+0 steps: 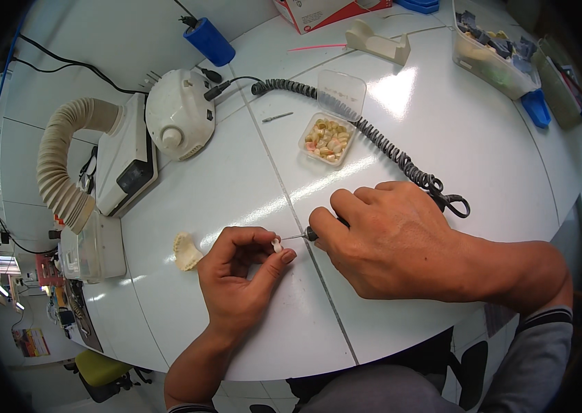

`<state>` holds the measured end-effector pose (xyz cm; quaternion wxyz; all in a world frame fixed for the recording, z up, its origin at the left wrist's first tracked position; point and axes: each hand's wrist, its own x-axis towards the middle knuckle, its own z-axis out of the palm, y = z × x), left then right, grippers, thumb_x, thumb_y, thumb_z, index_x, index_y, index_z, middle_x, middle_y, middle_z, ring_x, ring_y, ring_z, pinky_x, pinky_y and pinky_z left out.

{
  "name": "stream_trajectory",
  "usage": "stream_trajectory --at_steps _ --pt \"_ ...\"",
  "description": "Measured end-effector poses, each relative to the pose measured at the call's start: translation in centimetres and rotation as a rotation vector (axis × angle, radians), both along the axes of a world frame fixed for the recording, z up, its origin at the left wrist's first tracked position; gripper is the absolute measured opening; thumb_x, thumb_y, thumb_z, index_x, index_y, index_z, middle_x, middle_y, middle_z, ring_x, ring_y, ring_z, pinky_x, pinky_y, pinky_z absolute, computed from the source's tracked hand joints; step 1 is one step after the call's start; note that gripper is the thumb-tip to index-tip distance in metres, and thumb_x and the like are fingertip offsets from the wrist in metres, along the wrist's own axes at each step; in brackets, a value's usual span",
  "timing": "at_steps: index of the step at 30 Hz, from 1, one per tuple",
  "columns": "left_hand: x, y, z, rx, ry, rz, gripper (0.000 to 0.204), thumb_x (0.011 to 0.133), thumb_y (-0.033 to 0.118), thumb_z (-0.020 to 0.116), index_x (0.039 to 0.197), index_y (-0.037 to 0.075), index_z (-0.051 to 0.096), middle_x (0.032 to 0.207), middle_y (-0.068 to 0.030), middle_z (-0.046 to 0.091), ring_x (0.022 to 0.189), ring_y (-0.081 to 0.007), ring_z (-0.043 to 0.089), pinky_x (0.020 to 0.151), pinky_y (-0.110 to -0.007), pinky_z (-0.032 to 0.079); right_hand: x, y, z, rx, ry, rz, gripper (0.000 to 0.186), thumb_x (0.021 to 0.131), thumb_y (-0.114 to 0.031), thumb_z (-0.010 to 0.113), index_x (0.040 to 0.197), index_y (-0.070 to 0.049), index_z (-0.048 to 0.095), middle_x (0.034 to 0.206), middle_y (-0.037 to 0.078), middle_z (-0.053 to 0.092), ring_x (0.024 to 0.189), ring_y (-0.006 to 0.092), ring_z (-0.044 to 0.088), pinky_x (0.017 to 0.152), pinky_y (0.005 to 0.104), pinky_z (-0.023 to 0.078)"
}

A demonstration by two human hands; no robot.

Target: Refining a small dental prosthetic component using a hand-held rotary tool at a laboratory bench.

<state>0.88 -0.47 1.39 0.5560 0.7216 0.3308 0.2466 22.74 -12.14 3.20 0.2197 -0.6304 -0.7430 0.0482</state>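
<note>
My left hand (243, 282) pinches a small white tooth-shaped piece (276, 246) between thumb and fingertips. My right hand (391, 244) is wrapped round a dark rotary handpiece (311, 233); its thin metal bit reaches left to the white piece, at or against it. Much of the handpiece is hidden under my fingers, and its coiled grey cord (387, 144) runs back to a white control unit (181, 110). A cream dental cast (187, 252) lies left of my left hand. Beyond my hands, an open clear box (326, 142) holds several small tooth-coloured pieces.
At left stand a white machine (122, 165) with a ribbed hose (57, 158) and a clear container (91, 251). At the back are a blue cylinder (210, 41), a small metal bit (277, 117), a beige stand (377, 48) and a red-white box (332, 10); at right, bins (494, 65).
</note>
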Motion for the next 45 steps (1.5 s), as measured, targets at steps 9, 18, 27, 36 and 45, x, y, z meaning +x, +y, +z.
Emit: stream_trajectory --at_steps 9,18,27,36,45 --pt "-0.02 0.03 -0.21 0.018 -0.007 -0.026 0.028 0.088 -0.006 0.085 0.110 -0.003 0.069 0.103 -0.0061 0.071 0.091 -0.0110 0.069 0.085 -0.025 0.058 -0.10 -0.03 0.10 -0.011 0.010 0.023 0.014 0.084 -0.013 0.069 0.089 0.001 0.067 0.079 0.017 0.069 0.066 0.0301 0.073 0.056 0.0404 0.055" --pt "0.04 -0.07 0.07 0.066 0.021 -0.034 0.029 0.087 -0.004 0.087 0.111 -0.003 0.070 0.098 -0.0063 0.072 0.086 -0.0108 0.069 0.080 -0.024 0.057 -0.08 -0.09 0.17 -0.026 0.008 0.033 0.015 0.085 -0.013 0.069 0.089 0.001 0.067 0.080 0.018 0.070 0.066 0.0306 0.073 0.056 0.0402 0.055" --pt "0.07 0.05 0.15 0.070 0.049 -0.053 0.030 0.085 -0.002 0.090 0.109 -0.004 0.073 0.094 -0.0063 0.074 0.085 -0.0100 0.068 0.077 -0.023 0.056 -0.13 0.01 0.03 -0.005 -0.001 0.044 0.015 0.087 -0.014 0.070 0.087 0.001 0.068 0.077 0.017 0.069 0.065 0.0298 0.073 0.056 0.0393 0.055" --pt "0.05 0.14 0.02 0.058 0.062 -0.072 0.027 0.085 -0.001 0.090 0.107 -0.004 0.074 0.093 -0.0057 0.074 0.084 -0.0098 0.068 0.078 -0.024 0.057 0.05 -0.11 0.23 -0.006 0.017 0.059 0.015 0.087 -0.015 0.070 0.088 0.000 0.069 0.078 0.017 0.069 0.065 0.0303 0.072 0.057 0.0413 0.054" --pt "-0.05 0.26 0.11 0.073 0.057 -0.101 0.024 0.086 -0.002 0.088 0.105 -0.003 0.075 0.092 -0.0052 0.074 0.084 -0.0099 0.068 0.078 -0.024 0.058 0.22 -0.18 0.75 -0.082 0.030 0.049 0.018 0.090 -0.016 0.068 0.091 0.002 0.070 0.081 0.020 0.070 0.068 0.0335 0.074 0.059 0.0434 0.056"
